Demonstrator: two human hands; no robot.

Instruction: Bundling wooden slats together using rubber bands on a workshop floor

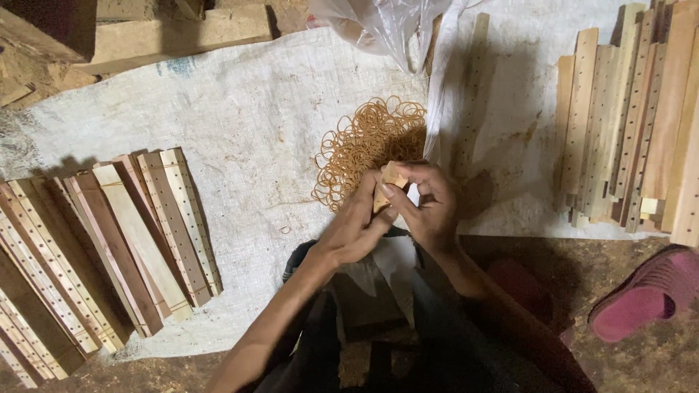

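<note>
wooden piece [393, 177] half-hidden between hands

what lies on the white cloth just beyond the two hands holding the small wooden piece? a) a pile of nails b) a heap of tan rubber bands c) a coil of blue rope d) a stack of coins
b: a loose heap of tan rubber bands lies on the white woven cloth, just past the left hand and right hand holding the small wooden piece.

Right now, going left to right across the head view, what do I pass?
Drilled wooden slats → left hand → small wooden block → right hand → stack of wooden strips → pink slipper.
</note>
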